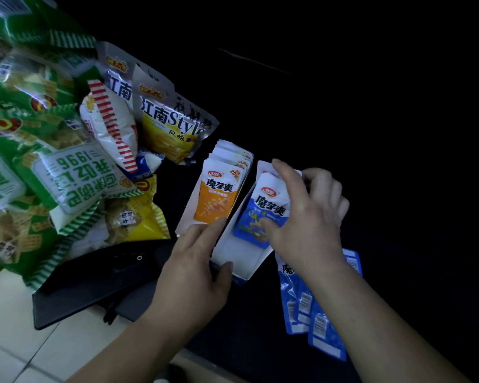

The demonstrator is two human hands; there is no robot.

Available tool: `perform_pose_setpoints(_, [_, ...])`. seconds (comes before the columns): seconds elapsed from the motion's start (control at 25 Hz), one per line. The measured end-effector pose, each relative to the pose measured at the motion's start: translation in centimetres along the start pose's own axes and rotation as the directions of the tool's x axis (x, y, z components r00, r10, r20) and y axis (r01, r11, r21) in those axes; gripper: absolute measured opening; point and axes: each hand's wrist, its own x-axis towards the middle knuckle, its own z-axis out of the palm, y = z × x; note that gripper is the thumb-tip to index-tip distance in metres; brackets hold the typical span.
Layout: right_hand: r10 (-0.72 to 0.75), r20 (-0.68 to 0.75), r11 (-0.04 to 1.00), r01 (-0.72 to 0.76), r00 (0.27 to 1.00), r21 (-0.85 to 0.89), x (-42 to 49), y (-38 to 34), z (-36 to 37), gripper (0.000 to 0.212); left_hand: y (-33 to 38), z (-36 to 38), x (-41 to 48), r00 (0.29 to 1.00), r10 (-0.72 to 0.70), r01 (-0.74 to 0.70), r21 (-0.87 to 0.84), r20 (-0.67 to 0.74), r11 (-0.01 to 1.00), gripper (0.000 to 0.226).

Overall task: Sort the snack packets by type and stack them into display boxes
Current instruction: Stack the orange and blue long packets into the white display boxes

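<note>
Left grip (197, 266) clasps the near end of one white display box (233, 258), thumb on its rim; right grip (310, 217) pinches one blue konjac packet (260, 211) standing inside. At least three loose blue packets (322, 327) lie on the tabletop (385, 175); the second box (186, 220) holds roughly six orange packets (217, 200).

Shop, probably: snack bags (53, 167) heaped left of the left hand (194, 269) gripping a display box (239, 259) (barcoded packets (320, 327) right); pale tiles (9, 335) below.

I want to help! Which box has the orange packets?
The left display box, next to the big snack bags, holds orange packets. The other display box has a blue packet.
</note>
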Motion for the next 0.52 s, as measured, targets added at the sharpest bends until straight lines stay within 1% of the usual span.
perform_pose_setpoints(0.08, [0.059,0.088,0.998,-0.059,0.994,-0.007,0.0,-0.1,0.6,0.099,-0.4,0.2,-0.1,1.0,-0.025,0.025,-0.009,0.002,1.0,0.076])
perform_pose_setpoints(0.16, [0.098,0.151,0.994,-0.103,0.984,0.026,-0.5,0.1,1.0,0.098,-0.8,0.1,-0.3,0.999,-0.05,0.049,-0.039,-0.006,0.998,0.075])
perform_pose_setpoints(0.24, [0.116,0.166,0.984,-0.136,0.979,0.111,-0.9,0.3,0.8,0.099,-0.7,-0.1,-0.5,0.997,-0.071,0.068,-0.069,-0.041,0.995,0.07])
perform_pose_setpoints(0.32, [0.114,0.161,0.97,-0.144,0.98,0.194,-1.2,1.0,0.5,0.098,0.0,-0.4,-0.6,0.993,-0.068,0.061,-0.072,-0.097,0.996,0.061])
perform_pose_setpoints(0.4, [0.114,0.147,0.954,-0.15,0.982,0.26,-1.4,1.6,-0.1,0.097,1.6,-0.7,-0.6,0.986,-0.016,0.006,-0.06,-0.166,0.998,0.051])
perform_pose_setpoints(0.44, [0.132,0.147,0.934,-0.173,0.98,0.313,-1.6,2.0,-0.5,0.096,2.7,-0.8,-0.8,0.979,0.035,-0.048,-0.059,-0.201,0.997,0.044])
perform_pose_setpoints(0.52, [0.234,0.151,0.847,-0.278,0.96,0.453,-2.4,3.5,-1.6,0.088,5.0,-0.4,-1.6,0.968,0.13,-0.157,-0.111,-0.216,0.981,0.032])
